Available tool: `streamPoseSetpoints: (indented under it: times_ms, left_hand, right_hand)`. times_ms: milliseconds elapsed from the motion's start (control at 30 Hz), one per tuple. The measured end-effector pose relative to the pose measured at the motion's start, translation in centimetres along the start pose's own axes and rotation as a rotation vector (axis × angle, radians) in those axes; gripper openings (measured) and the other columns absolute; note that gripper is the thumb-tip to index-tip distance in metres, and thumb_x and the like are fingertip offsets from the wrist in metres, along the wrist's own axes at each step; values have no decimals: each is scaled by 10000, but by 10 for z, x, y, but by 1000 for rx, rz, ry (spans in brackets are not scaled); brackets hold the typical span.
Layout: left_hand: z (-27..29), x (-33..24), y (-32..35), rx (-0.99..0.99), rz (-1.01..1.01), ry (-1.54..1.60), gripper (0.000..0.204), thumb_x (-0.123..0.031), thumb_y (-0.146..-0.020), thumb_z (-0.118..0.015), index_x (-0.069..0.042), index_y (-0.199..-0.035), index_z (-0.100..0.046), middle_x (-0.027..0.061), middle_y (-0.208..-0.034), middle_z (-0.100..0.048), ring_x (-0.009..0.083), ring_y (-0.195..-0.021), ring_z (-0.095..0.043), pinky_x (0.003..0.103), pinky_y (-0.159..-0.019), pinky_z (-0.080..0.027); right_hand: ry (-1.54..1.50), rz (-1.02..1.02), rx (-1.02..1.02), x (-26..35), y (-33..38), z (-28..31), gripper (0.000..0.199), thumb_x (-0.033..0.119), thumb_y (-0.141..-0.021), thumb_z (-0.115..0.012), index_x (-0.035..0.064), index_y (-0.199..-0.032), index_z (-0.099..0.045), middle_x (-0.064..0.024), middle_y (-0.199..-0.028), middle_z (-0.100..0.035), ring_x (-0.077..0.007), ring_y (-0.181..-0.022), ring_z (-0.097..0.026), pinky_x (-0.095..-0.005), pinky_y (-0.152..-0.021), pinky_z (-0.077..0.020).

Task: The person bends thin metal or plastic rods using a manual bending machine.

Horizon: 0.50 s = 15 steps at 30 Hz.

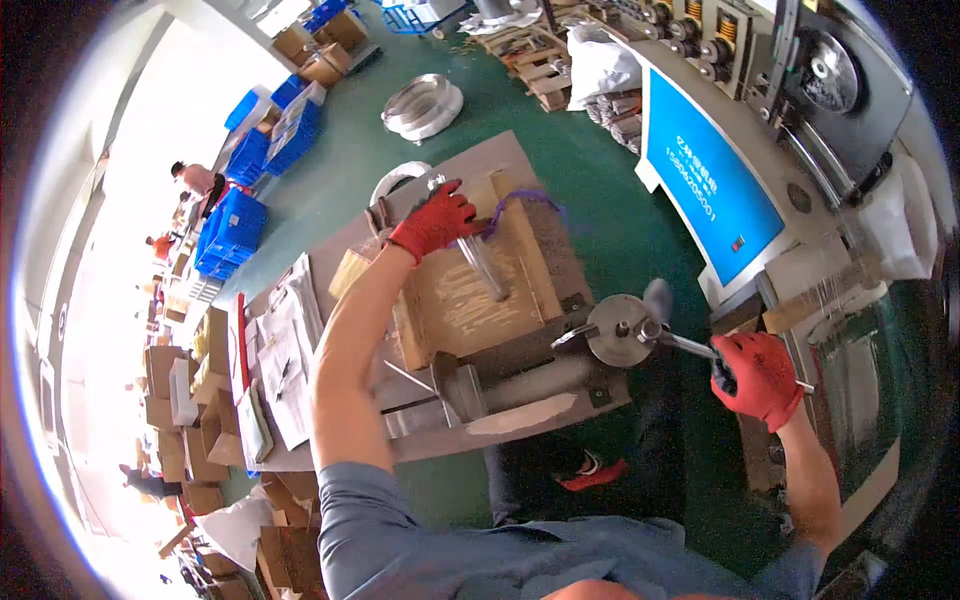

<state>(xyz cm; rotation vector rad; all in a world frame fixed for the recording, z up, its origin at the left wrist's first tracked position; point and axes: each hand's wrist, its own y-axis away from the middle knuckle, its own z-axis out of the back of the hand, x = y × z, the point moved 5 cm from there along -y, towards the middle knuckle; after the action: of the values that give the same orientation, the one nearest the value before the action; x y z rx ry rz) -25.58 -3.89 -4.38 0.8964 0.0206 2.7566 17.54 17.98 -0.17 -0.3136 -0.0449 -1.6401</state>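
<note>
My left hand (437, 222), in a red glove, is closed around a bundle of shiny metal rods (484, 268) that sticks out on both sides of the fist. It hangs over a shallow wooden tray (543, 262) with thin pale pieces (480, 312) on its bottom. At the right, my right hand (757, 378), also in a red glove, is wrapped round a metal lever (690, 346). The lever runs to a round metal disc (618, 332) at the end of a grey cylinder (545, 383) on the bench's near side.
Paper sheets (285, 345) lie on the bench's left part. A machine with a blue panel (710, 175) stands to the right. Wire coils (422, 108) and a wooden pallet (525, 60) sit on the green floor beyond. Cardboard boxes (205, 375), blue crates (232, 232) and people (198, 182) are at the left.
</note>
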Motion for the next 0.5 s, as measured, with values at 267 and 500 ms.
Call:
streamPoseSetpoints:
  times_ms: [267,500]
  left_hand:
    - [17,-30,-13,-80,-69,61,242,-157,-761,-529,-252,-969,-609,16,-793,-507,216,-856,-549,527,-1028,-345]
    - [14,-45,-3,-103,113,62,276,-190,-773,-537,-241,-1030,-623,70,-1156,-547,307,-1181,-466,546,-1001,-342]
  right_hand:
    - [-25,0,-25,2,0,0,390,290,-706,-672,73,-1017,-584,-118,-793,-608,-331,-732,-591,-448,-641,-459]
    - [-25,-33,14,2,0,-2,356,260,-704,-674,79,-1000,-595,-111,-803,-623,-321,-734,-605,-440,-648,-469]
